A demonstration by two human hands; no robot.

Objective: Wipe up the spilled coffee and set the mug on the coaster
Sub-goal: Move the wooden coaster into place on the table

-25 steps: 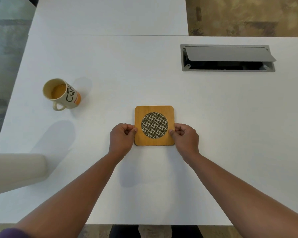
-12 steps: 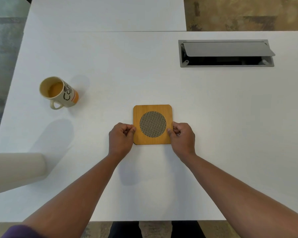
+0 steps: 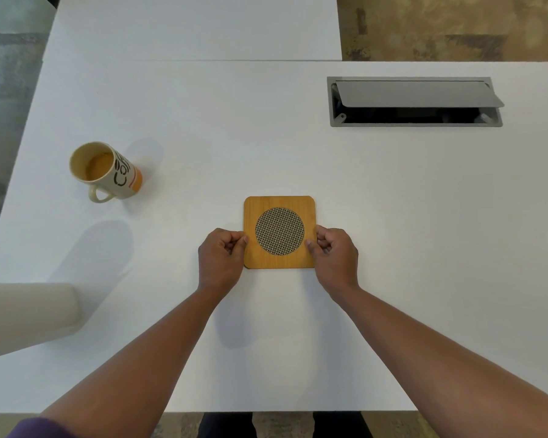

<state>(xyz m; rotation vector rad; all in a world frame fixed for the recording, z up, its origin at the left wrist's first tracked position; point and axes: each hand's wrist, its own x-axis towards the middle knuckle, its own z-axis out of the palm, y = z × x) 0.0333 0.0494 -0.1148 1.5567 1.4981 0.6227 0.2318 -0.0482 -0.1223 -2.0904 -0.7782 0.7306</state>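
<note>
Both hands, left (image 3: pixel 222 255) and right (image 3: pixel 335 253), pinching coaster (image 3: pixel 279 231) edges on tabletop (image 3: pixel 393 216). Mug (image 3: pixel 106 170), part full, well off beyond left hand. Risk: careless lift slopping more coffee.

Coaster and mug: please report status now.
Left hand and right hand pinch coaster edges, flat on table. Mug apart, far left. No spill visible, path clear.
</note>
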